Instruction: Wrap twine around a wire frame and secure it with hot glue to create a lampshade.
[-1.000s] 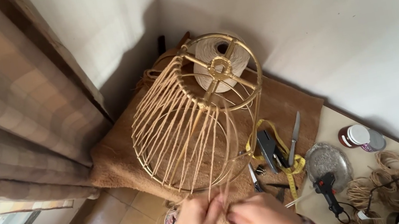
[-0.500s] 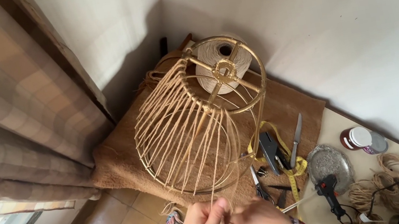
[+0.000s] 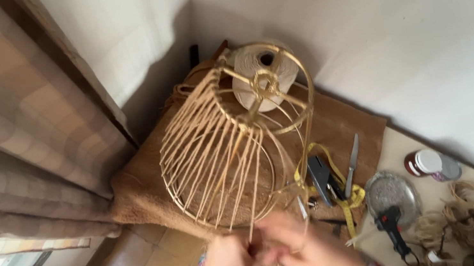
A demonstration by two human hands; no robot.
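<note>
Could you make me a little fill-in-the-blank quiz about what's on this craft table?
1. Both hands work at the lower rim of a golden wire ____ frame.
2. The frame lies on a ____ coloured cloth.
3. Beside the frame a ____ measuring tape lies curled on the cloth.
4. Behind the frame's top ring stands a spool of pale ____.

Missing words: lampshade; brown; yellow; twine
</note>
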